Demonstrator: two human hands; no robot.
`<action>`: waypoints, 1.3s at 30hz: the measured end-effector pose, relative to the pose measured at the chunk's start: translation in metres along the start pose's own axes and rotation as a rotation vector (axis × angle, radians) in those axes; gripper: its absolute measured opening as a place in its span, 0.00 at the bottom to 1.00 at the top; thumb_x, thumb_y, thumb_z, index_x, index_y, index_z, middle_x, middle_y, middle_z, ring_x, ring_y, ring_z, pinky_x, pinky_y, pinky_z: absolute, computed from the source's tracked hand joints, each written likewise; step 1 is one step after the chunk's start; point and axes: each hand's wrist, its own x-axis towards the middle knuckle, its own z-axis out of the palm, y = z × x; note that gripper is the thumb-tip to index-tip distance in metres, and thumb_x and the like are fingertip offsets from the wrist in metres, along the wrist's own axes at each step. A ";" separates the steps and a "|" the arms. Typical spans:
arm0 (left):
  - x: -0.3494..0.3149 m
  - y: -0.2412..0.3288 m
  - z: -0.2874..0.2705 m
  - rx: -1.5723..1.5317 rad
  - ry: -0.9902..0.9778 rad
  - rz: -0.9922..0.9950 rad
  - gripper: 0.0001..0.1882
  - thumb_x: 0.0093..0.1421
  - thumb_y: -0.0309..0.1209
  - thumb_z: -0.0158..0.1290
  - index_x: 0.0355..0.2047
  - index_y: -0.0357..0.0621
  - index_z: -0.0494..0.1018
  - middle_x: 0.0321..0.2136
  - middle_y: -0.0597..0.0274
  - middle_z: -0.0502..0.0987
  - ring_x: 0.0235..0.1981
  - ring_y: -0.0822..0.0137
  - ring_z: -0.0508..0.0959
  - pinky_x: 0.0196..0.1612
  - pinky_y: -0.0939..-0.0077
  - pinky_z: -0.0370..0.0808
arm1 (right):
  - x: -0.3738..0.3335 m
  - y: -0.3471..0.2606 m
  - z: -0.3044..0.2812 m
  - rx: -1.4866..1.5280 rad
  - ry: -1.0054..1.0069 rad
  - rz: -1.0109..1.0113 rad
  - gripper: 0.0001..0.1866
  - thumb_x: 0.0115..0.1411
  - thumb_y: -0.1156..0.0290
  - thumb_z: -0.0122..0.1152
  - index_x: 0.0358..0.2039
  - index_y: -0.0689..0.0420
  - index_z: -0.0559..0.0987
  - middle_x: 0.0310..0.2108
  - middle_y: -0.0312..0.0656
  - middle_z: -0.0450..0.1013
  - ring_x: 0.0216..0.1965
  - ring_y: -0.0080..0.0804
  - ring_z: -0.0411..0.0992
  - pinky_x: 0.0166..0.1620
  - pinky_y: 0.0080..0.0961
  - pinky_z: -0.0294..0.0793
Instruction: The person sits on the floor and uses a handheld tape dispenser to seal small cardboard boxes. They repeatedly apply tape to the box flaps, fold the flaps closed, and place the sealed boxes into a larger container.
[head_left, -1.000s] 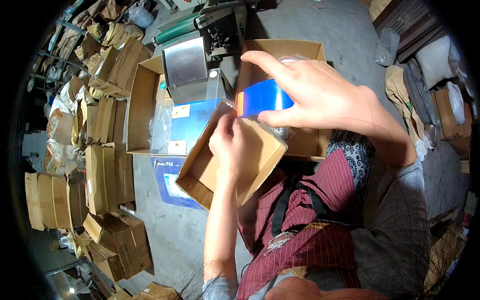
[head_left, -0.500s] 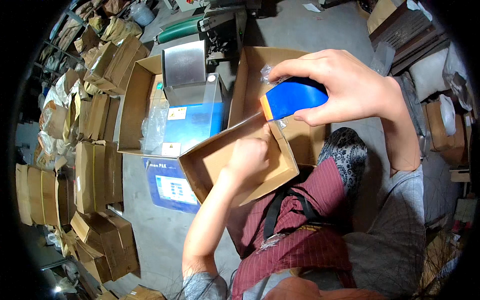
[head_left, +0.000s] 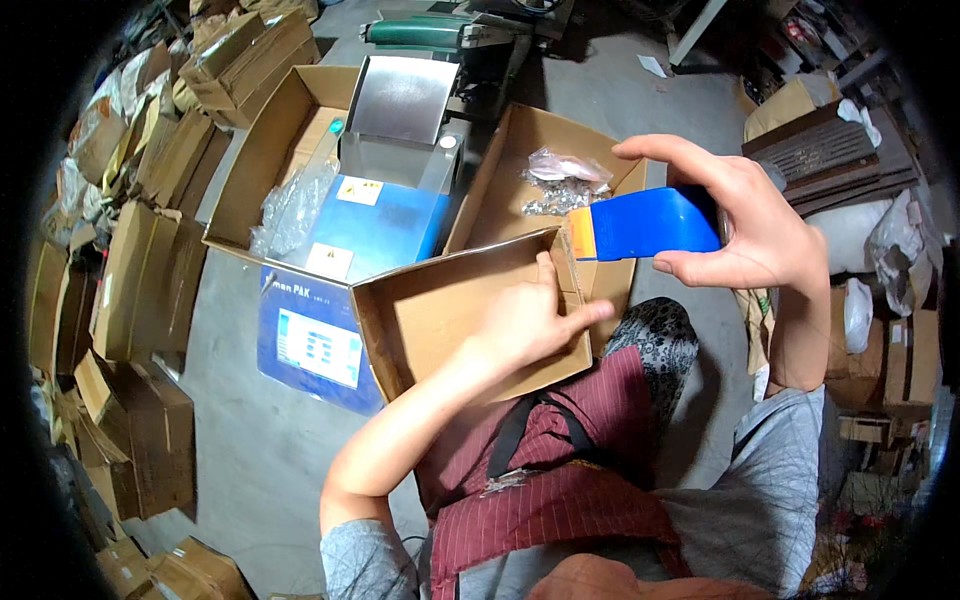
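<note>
Left hand: the left hand (head_left: 525, 318) lies over the small box (head_left: 425, 320), index finger stretched to the far right corner, thumb spread wide across the right wall; I cannot tell how firmly either presses, and the other fingers are hidden.
Right hand: the right hand (head_left: 765, 235) is curved round the blue tool (head_left: 650, 222), thumb on its near side, a finger reaching along its far side.
Blue tool: right of the small box, probably a tape dispenser, its orange end (head_left: 581, 234) facing left at the far right corner; contact is unclear.
Small box: open side up, near the blue machine (head_left: 385, 225) and overlapping the near part of the right carton (head_left: 513, 155).
Right carton: holds clear plastic bags (head_left: 565, 180) at its far end.
Left carton: the left carton (head_left: 262, 150) stands left of the machine, with crumpled plastic (head_left: 290, 215) inside.
Corner work: the step in hand looks like applying tape at that corner.
Corner handling: any further pass seems to call for a braced wall, the orange end kept against the cardboard, and fingertips clear of it.
</note>
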 end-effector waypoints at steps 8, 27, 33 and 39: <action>-0.006 0.017 0.016 0.040 -0.115 -0.035 0.54 0.59 0.53 0.49 0.65 0.11 0.42 0.25 0.42 0.81 0.25 0.47 0.83 0.32 0.54 0.80 | 0.015 -0.016 0.000 0.059 -0.016 -0.021 0.47 0.37 0.59 0.69 0.61 0.61 0.70 0.25 0.38 0.70 0.25 0.25 0.67 0.30 0.23 0.66; -0.007 0.014 0.000 -0.183 -0.111 -0.056 0.51 0.59 0.46 0.47 0.66 0.13 0.39 0.30 0.35 0.81 0.31 0.42 0.83 0.44 0.48 0.79 | -0.010 -0.010 -0.006 -0.066 -0.049 0.065 0.35 0.35 0.66 0.69 0.49 0.64 0.79 0.40 0.46 0.80 0.37 0.32 0.80 0.42 0.25 0.76; -0.008 0.012 -0.005 -0.202 -0.090 -0.020 0.54 0.56 0.48 0.50 0.67 0.15 0.39 0.35 0.31 0.80 0.38 0.40 0.82 0.50 0.49 0.77 | -0.020 -0.008 -0.007 0.183 0.032 0.226 0.29 0.43 0.67 0.72 0.48 0.63 0.81 0.43 0.47 0.80 0.45 0.32 0.79 0.49 0.28 0.77; -0.006 0.018 0.002 -0.124 -0.222 -0.040 0.52 0.57 0.47 0.48 0.67 0.16 0.40 0.36 0.31 0.80 0.40 0.39 0.82 0.53 0.49 0.74 | 0.014 -0.038 0.012 0.370 0.071 0.281 0.23 0.43 0.73 0.75 0.43 0.63 0.82 0.39 0.41 0.80 0.41 0.26 0.77 0.47 0.24 0.76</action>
